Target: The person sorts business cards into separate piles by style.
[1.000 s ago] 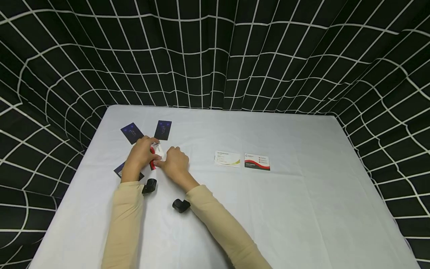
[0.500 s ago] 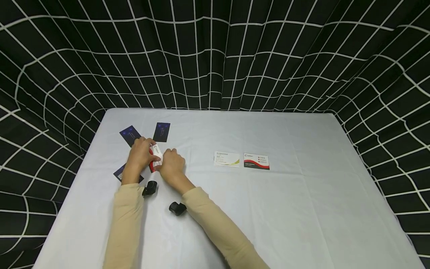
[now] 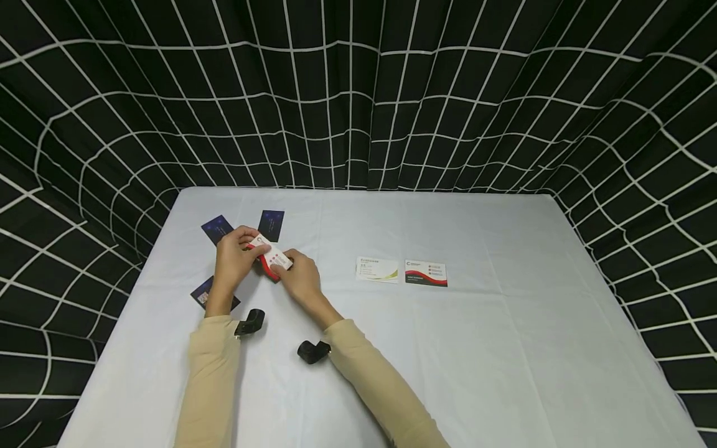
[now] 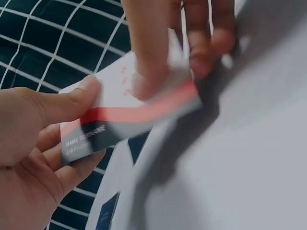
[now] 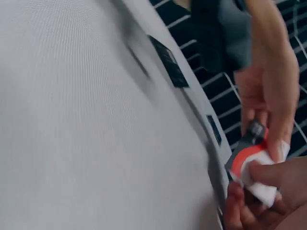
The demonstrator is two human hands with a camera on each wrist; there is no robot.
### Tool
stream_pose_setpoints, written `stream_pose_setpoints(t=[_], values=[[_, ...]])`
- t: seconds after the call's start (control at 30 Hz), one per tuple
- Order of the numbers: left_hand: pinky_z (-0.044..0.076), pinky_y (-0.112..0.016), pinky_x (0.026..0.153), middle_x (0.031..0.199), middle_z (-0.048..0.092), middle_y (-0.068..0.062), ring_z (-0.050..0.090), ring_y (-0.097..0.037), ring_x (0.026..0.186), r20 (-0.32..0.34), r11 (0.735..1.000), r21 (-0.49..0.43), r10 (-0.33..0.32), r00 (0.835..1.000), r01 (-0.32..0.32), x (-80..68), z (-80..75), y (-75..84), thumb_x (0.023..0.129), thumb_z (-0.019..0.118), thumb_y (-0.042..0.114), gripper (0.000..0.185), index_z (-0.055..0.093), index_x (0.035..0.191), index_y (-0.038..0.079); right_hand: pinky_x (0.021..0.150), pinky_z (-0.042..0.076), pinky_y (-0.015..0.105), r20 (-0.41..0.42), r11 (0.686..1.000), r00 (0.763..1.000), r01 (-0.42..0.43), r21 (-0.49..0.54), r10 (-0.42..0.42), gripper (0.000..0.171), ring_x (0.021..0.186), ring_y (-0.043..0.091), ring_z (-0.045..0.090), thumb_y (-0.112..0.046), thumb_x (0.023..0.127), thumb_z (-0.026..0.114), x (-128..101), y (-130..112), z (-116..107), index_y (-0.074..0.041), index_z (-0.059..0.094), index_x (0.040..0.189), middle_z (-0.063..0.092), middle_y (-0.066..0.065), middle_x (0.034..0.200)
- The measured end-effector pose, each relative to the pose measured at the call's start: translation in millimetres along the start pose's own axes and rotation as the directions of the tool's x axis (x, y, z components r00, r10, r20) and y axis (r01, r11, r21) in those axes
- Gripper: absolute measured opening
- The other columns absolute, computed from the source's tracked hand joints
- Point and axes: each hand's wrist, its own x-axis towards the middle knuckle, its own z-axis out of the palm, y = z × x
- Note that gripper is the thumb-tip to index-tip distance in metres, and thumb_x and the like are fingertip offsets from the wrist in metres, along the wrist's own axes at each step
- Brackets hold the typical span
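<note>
Between my two hands is a business card [image 3: 272,256], white with a red wave and a dark band. My left hand [image 3: 232,258] pinches one end, its thumb [image 4: 79,98] on the printed face and its fingers behind. At the other end my right hand [image 3: 302,279] holds the card, thumb on the face and fingers curled behind, as the right wrist view shows. The card [image 4: 129,103] is tilted and raised over the table, its print partly covered by the right thumb. Dark blue cards [image 3: 271,225] lie just beyond and beside the left hand.
One blue card [image 3: 216,229] lies at the back left and another [image 3: 204,294] partly under the left wrist. A white card with a yellow-green curve [image 3: 377,269] and a red-wave card [image 3: 426,273] lie right of the hands. Black netting-patterned curtain [image 3: 358,93] surrounds the white table [image 3: 504,348].
The card has come up from low at the table and turned, so more of its face shows. My right hand has shifted slightly right along with it; my left hand keeps its place.
</note>
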Motion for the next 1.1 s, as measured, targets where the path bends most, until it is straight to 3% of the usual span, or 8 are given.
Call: stream_pose_setpoints(t=[0.07,0.17,0.27,0.33,0.43,0.63,0.77,1.1], values=[[0.043,-0.008,0.063,0.097,0.068,-0.026,0.060,-0.005,0.075,0.002,0.997,-0.064,-0.053,0.999,0.053,0.1,8.7,3.9,0.081,0.077,-0.002,0.029,0.063,0.105,-0.010,0.052,0.042,0.018,-0.009,0.986,0.999,-0.036,0.165,0.038,0.025,0.056,0.005,0.056,-0.019,0.087,0.074,0,8,-11,-0.001,0.071,0.104,0.070,0.005,0.076],[0.044,-0.010,0.059,0.094,0.067,-0.024,0.056,0.004,0.066,0.022,0.987,-0.122,-0.102,0.995,0.104,-0.7,24.3,10.6,0.081,0.077,0.000,0.030,0.062,0.105,-0.010,0.049,0.050,0.022,-0.018,0.927,0.993,-0.099,0.362,0.113,0.023,0.051,0.014,0.064,-0.014,0.088,0.074,-1,20,-31,0.004,0.070,0.102,0.070,0.010,0.075],[0.043,-0.013,0.054,0.088,0.068,-0.022,0.055,0.004,0.061,0.044,0.986,-0.132,-0.094,0.995,0.099,-3.7,41.3,18.4,0.081,0.078,0.001,0.027,0.063,0.101,-0.009,0.050,0.055,0.029,-0.038,0.873,0.984,-0.136,0.468,0.174,0.022,0.049,0.020,0.066,-0.010,0.087,0.074,-4,35,-51,0.007,0.069,0.101,0.070,0.013,0.081],[0.042,-0.014,0.053,0.085,0.069,-0.022,0.055,0.003,0.059,0.054,0.989,-0.123,-0.079,0.995,0.085,-7.9,52.8,24.5,0.081,0.077,0.000,0.022,0.065,0.098,-0.009,0.051,0.055,0.030,-0.047,0.853,0.978,-0.152,0.499,0.201,0.023,0.048,0.016,0.065,-0.007,0.086,0.074,-7,45,-64,0.009,0.068,0.101,0.069,0.014,0.084],[0.042,-0.016,0.049,0.082,0.070,-0.022,0.055,0.001,0.056,0.073,0.992,-0.101,-0.068,0.995,0.075,-14.4,71.3,33.5,0.082,0.076,0.001,0.018,0.067,0.095,-0.008,0.054,0.056,0.028,-0.053,0.835,0.968,-0.182,0.518,0.244,0.025,0.050,0.010,0.063,-0.004,0.086,0.074,-14,58,-84,0.012,0.066,0.104,0.067,0.016,0.088],[0.046,-0.020,0.044,0.077,0.070,-0.016,0.056,-0.007,0.046,0.119,0.997,-0.053,-0.053,0.991,0.060,-19.6,111.5,56.4,0.083,0.077,0.006,0.018,0.070,0.094,-0.006,0.060,0.057,0.025,-0.100,0.864,0.952,-0.214,0.456,0.289,0.031,0.058,0.015,0.069,-0.002,0.088,0.071,-27,83,-129,0.013,0.064,0.114,0.068,0.020,0.096],[0.048,-0.023,0.046,0.074,0.069,-0.013,0.060,-0.015,0.047,0.168,0.997,-0.057,-0.044,0.985,0.054,-22.6,135.3,72.3,0.083,0.077,0.007,0.017,0.071,0.093,-0.006,0.061,0.057,0.026,-0.141,0.861,0.938,-0.223,0.458,0.318,0.029,0.057,0.014,0.068,-0.003,0.087,0.073,-34,98,-157,0.012,0.066,0.111,0.070,0.020,0.091],[0.051,-0.035,0.062,0.072,0.071,-0.006,0.064,-0.017,0.060,0.212,0.991,0.093,0.076,0.974,-0.097,-29.2,181.9,103.2,0.083,0.079,0.017,0.016,0.075,0.086,0.002,0.056,0.055,0.023,-0.227,0.864,0.898,-0.252,0.436,0.376,0.028,0.055,0.009,0.065,-0.008,0.083,0.078,-51,127,-212,0.011,0.069,0.102,0.071,0.007,0.075]])
